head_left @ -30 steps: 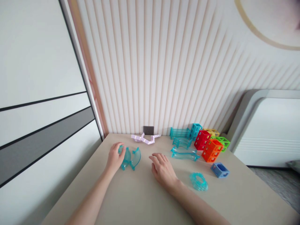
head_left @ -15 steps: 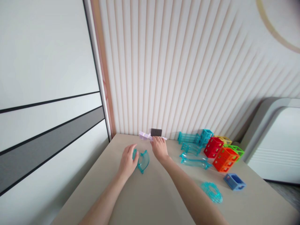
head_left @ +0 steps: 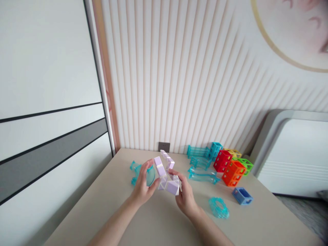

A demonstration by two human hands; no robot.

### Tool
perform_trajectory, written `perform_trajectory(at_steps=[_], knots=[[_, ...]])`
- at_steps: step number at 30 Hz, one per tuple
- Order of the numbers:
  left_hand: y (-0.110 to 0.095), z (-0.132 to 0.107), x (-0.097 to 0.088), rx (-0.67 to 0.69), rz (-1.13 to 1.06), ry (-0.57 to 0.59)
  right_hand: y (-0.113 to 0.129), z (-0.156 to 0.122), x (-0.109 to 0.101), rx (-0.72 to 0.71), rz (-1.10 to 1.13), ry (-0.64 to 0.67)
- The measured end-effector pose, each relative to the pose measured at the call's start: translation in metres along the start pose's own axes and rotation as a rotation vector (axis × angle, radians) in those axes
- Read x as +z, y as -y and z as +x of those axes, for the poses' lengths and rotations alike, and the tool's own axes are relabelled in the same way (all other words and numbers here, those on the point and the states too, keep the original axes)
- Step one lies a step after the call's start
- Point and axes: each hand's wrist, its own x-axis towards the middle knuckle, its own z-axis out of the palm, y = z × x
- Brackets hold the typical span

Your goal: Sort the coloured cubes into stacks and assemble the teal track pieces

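Both my hands hold a pale purple and white folding snake puzzle [head_left: 165, 174] above the beige table [head_left: 159, 222]. My right hand [head_left: 185, 196] grips its lower end, fingers closed round the blocks. My left hand [head_left: 143, 184] curls against its left side, thumb and fingers touching it. The puzzle's upper part bends up and back toward the wall. Two curved teal track pieces [head_left: 139, 171] lie on the table just behind my left hand.
To the right lie clear teal track tubes [head_left: 202, 175], a teal ring piece [head_left: 218, 207], a blue block [head_left: 242, 195], and red [head_left: 222, 160], orange [head_left: 233, 172], green, yellow and teal open cubes by the ribbed wall. A dark socket [head_left: 164, 146] sits at the wall's foot.
My right hand reached to the wall, took the purple puzzle and brought it forward. My left hand left the teal curves and joined it on the puzzle.
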Motion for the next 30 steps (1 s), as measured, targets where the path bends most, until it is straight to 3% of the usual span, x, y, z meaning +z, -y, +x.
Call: perform_trajectory(at_steps=[2, 5, 9, 12, 14, 18, 20, 25, 30], knots=[[-0.003, -0.005, 0.012, -0.038, -0.138, 0.033, -0.003, -0.003, -0.003, -0.034, -0.021, 0.027], [-0.009, -0.012, 0.021, -0.225, -0.4, 0.091, -0.006, 0.002, -0.011, -0.172, -0.117, 0.087], [-0.024, -0.014, 0.012, -0.495, -0.76, 0.06, -0.008, 0.009, -0.022, -0.241, -0.308, 0.133], [-0.034, -0.006, 0.0, -0.645, -0.866, -0.019, -0.011, 0.01, -0.029, -0.262, -0.414, 0.178], [-0.037, 0.001, -0.003, -0.692, -0.9, 0.043, -0.013, 0.009, -0.032, -0.284, -0.465, 0.206], [-0.038, 0.005, 0.003, -0.821, -0.845, 0.314, -0.018, 0.008, -0.034, -0.279, -0.505, 0.217], [-0.037, 0.004, 0.008, -0.854, -0.834, 0.318, -0.019, 0.008, -0.031, -0.248, -0.487, 0.185], [-0.035, 0.003, 0.01, -0.838, -0.918, 0.021, -0.007, 0.002, -0.015, 0.025, -0.285, -0.011], [-0.033, 0.005, 0.006, -0.671, -0.873, -0.09, 0.021, -0.006, 0.006, 0.338, 0.152, 0.2]])
